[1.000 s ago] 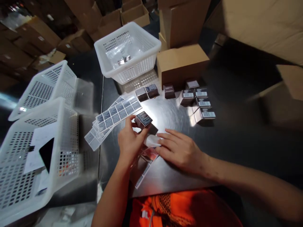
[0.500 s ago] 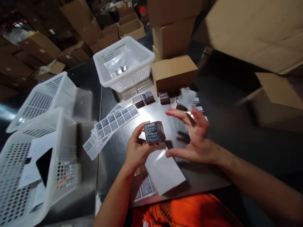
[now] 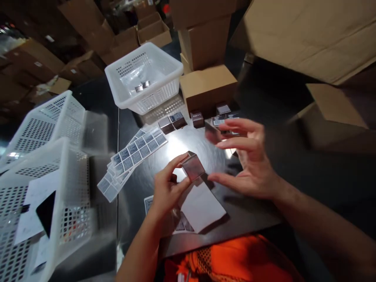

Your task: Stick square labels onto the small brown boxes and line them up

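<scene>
Motion blurs the right hand [image 3: 249,156]; box labels [image 3: 138,150] unreadable.

Single head-worn view, aimed forward and down

The desk [image 3: 258,219] is seen closely from above; both hands are framed centrally, baskets toward 9 o'clock, cartons toward 12 o'clock.

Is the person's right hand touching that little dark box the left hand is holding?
Apart. In the head view the right hand hovers open beside the small dark box, bare table showing between them; only the left hand pinches it.
</scene>
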Tool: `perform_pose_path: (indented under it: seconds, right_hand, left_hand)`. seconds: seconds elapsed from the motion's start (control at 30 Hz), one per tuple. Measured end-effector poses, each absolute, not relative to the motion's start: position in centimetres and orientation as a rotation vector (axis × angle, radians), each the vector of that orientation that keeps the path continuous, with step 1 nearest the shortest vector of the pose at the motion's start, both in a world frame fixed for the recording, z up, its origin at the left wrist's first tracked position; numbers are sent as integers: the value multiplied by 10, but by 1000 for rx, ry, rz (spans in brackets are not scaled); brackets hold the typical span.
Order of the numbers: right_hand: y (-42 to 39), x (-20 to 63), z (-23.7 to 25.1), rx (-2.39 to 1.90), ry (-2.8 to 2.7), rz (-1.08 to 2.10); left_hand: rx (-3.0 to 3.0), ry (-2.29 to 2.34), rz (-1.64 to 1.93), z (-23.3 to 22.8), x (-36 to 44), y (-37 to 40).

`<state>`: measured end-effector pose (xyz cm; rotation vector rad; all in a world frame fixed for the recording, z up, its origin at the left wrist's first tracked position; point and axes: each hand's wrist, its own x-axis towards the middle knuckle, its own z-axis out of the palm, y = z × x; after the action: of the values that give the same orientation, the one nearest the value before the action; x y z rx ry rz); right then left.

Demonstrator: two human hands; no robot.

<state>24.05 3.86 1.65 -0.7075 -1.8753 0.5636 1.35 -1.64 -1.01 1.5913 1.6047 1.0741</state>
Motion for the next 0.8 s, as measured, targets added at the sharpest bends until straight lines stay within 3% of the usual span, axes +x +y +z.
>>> perform_pose_path:
  seconds: [0.13,0.4,0.8]
  right_hand:
    - [39,244,27,-732,-1609,673]
    - [38,229,19,-881,-1404,1589]
    - [33,219,19,-1061,-1247,1606]
  left_hand:
    - [1423,1534,1047,-8,16,-14]
    - [1429,1533,1016,-9,21,-15]
    - [1515,1594,991,-11,24,-18]
